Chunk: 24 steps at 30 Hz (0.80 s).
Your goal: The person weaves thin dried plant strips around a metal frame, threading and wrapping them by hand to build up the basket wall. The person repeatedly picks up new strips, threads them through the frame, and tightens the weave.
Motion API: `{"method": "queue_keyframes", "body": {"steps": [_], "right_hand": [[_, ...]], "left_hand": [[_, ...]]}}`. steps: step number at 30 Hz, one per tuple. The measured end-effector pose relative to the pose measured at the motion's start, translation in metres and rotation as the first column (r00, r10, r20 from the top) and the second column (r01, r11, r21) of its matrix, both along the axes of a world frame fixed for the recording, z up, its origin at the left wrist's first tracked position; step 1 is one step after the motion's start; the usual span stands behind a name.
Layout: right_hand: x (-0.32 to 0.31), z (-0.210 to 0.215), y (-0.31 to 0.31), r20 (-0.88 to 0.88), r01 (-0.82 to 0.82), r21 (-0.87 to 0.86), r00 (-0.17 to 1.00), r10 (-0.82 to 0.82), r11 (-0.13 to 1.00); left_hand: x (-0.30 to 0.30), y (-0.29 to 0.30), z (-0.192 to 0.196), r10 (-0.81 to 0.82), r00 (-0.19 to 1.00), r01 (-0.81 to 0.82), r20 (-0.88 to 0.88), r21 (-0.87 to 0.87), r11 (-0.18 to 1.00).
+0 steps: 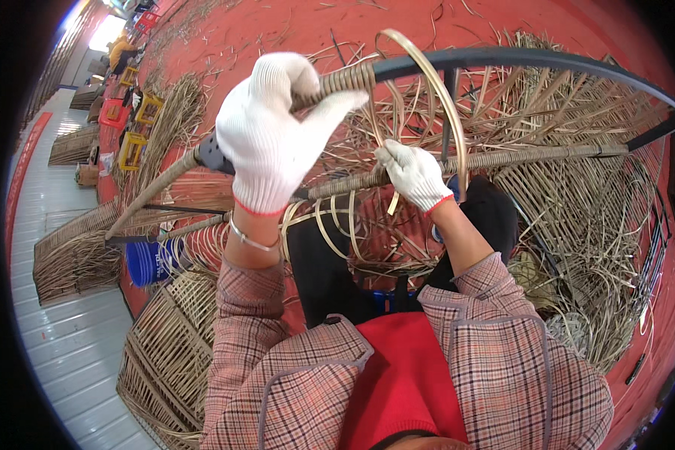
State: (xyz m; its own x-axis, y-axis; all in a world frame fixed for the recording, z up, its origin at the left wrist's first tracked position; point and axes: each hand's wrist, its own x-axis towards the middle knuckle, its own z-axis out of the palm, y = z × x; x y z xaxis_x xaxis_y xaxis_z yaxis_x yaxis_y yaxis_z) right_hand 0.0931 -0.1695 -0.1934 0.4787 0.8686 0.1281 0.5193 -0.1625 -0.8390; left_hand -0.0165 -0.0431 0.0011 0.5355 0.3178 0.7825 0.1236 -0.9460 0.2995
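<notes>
A dark, curved frame [502,57] stretches across in front of me, its upper bar partly wound with tan cane strip. My left hand [266,142], in a white knitted glove, curls its fingers over the wound part [345,81], the thumb lying along the coils. My right hand [412,176], gloved too, is closed in a pinch on a cane strip [373,120] hanging from the last coil, just below the bar. A pale, glossy strip [446,105] loops over the bare bar and down beside my right wrist. The lower bar [532,155] is wound along most of its length.
Loose cane strips [180,112] litter the red floor [292,26]. Woven panels [169,337] lie at left and right. A blue bucket [146,262] stands at left, with yellow crates [133,150] farther off. Another person [120,52] is at the far left.
</notes>
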Motion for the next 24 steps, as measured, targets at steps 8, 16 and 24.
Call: {"method": "queue_keyframes", "body": {"steps": [8, 16, 24], "right_hand": [[0.026, -0.007, 0.024, 0.477, 0.161, -0.037, 0.870, -0.124, 0.986], [0.039, -0.013, 0.033, 0.535, 0.110, 0.057, 0.836, -0.124, 0.992], [0.053, 0.002, 0.038, 0.585, 0.046, -0.211, 0.806, 0.089, 0.976]], "left_hand": [[0.038, 0.068, -0.010, 0.060, 0.993, -0.100, 0.105, 0.426, 0.899], [0.015, 0.040, -0.139, -0.020, 0.967, 0.032, -0.255, 0.046, 0.998], [0.047, 0.053, -0.191, -0.436, 0.897, 0.221, -0.068, -0.785, 0.579]]}}
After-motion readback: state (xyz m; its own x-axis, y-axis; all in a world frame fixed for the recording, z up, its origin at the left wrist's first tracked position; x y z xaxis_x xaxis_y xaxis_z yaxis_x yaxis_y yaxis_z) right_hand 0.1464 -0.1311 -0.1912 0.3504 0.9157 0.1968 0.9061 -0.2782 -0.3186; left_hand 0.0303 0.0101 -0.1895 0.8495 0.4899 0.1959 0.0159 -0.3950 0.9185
